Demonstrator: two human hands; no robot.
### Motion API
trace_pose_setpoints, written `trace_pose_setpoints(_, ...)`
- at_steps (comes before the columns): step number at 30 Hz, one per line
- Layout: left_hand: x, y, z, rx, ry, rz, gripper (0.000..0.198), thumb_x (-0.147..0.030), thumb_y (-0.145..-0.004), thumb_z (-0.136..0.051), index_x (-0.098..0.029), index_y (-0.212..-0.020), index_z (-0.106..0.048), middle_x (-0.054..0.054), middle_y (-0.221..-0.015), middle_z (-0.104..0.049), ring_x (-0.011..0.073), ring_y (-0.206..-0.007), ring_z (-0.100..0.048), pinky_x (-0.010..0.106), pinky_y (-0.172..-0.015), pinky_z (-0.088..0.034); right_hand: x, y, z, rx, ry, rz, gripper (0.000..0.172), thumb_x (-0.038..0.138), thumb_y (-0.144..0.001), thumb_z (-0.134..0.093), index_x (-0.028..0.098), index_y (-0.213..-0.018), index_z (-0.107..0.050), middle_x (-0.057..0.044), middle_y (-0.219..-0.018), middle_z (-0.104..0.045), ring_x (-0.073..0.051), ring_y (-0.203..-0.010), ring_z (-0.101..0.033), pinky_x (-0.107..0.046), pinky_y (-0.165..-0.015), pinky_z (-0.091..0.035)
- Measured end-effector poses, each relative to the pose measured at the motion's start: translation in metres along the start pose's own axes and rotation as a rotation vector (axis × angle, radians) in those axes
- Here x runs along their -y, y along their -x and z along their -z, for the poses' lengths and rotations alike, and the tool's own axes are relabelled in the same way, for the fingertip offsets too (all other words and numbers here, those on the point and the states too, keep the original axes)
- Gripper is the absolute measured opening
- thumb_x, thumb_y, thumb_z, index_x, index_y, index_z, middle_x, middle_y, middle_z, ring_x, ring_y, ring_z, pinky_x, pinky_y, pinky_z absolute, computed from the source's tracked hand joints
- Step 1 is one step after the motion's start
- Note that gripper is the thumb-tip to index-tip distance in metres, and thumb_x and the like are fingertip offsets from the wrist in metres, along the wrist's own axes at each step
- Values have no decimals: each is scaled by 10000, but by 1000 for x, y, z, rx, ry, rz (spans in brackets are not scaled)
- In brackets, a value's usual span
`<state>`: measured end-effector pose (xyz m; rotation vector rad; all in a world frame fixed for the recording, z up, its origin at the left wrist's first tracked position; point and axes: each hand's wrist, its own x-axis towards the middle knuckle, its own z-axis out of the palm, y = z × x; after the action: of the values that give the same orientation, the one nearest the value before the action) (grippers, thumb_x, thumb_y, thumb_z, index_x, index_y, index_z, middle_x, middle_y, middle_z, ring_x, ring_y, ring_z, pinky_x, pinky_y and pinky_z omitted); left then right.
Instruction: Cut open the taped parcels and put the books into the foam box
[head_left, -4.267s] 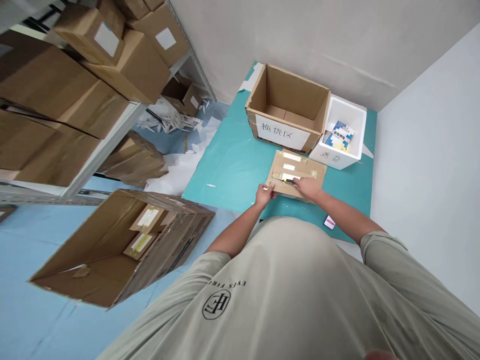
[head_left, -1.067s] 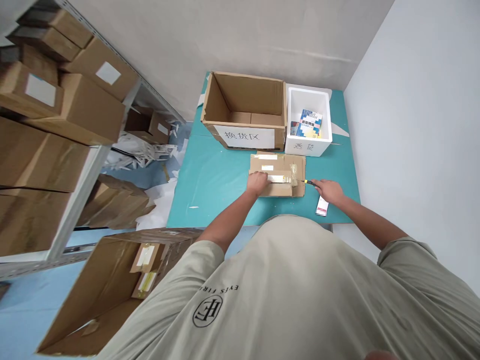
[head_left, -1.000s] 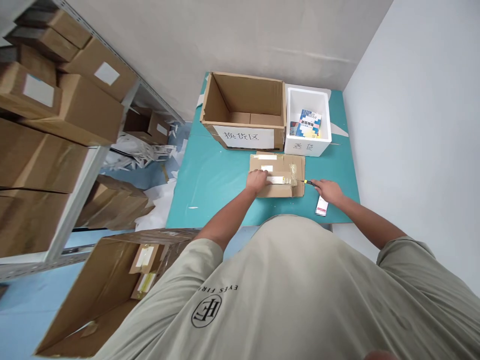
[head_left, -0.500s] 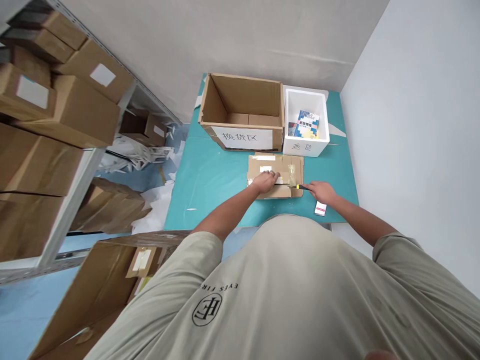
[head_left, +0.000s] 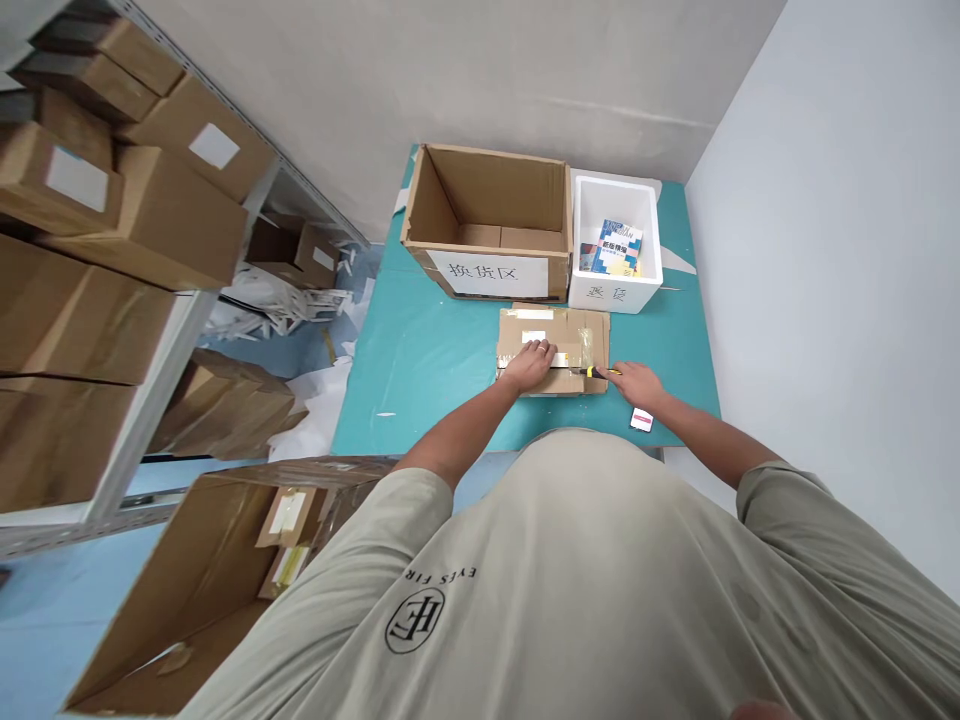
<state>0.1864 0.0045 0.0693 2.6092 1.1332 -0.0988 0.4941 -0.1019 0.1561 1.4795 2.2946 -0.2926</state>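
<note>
- L hand (head_left: 531,367) open, atop carton (head_left: 570,342)
- R hand (head_left: 636,383) gripping cutter (head_left: 594,372), nr carton's R end
- Long axis of carton L–R; cutter pts twd L hand

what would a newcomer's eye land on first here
Probably the big open carton at the back of the teal table, with its handwritten white sign in front, and the white tub to its right, holding a bright blue-and-white book. Next, in front of both, comes the taped parcel: the left grip rests on it, and the right grip holds a black-and-yellow cutter at its right part.
</note>
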Motion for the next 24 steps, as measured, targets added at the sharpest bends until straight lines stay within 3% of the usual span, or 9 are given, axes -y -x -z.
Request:
trace_pose_setpoints(8,-2,2,-1,-10,59,20,665,-160,-1056,-427,-74,-1694,-594,317,-1595,-643,445,-1521,-569,606,-1385,-368,-3,-4,-8,-5,22,-13,751,117,-1143,-428,297,-1868,-505,-211,-1453,-765,-334,-1222,-673,-398,-998,-467)
trace_pose_setpoints(16,-9,8,-17,-54,30,63,718,-140,-1060,-389,-52,-1761,-514,330,-1677,-609,445,-1604,-540,671,-1448,-291,-12,-7,-10,-13,43,35,736,156,-1152,-467,265,-1880,-486,-251,-1463,-744,-379,-1243,-637,-454,-1050,-434)
trace_pose_setpoints(24,-6,16,-26,-42,66,63,782,-201,-1048,-459,-59,-1817,-457,328,-1704,-585,451,-1643,-525,673,-1468,-254,-27,-22,1,-17,68,115,743,163,-1153,-442,284,-1886,-471,-237,-1458,-742,-372,-1258,-613,-454,-1030,-396)
